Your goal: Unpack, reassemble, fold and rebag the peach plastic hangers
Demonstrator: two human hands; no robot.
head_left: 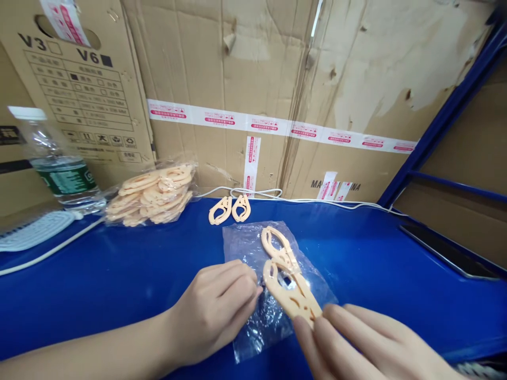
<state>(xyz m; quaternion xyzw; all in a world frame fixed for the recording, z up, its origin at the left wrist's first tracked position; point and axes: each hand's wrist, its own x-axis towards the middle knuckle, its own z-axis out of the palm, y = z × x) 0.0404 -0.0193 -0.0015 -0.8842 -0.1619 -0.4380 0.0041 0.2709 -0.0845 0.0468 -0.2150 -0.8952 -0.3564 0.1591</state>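
Note:
A clear plastic bag lies on the blue table in front of me. My left hand is closed at its left side, fingertips pinching the film. Between the thumb and fingers of my right hand is the lower end of a peach-coloured folding hanger, its looped end pointing away from me over the bag. Another such hanger lies just beyond it, within the bag's outline and partly covered by the held one. Whether the held hanger is inside the film or above it I cannot tell.
Two small peach hook pieces lie behind the bag. Further left is a bag packed with several hangers, near a water bottle and a white fan-like object. A phone lies right; cardboard and a white cable line the back.

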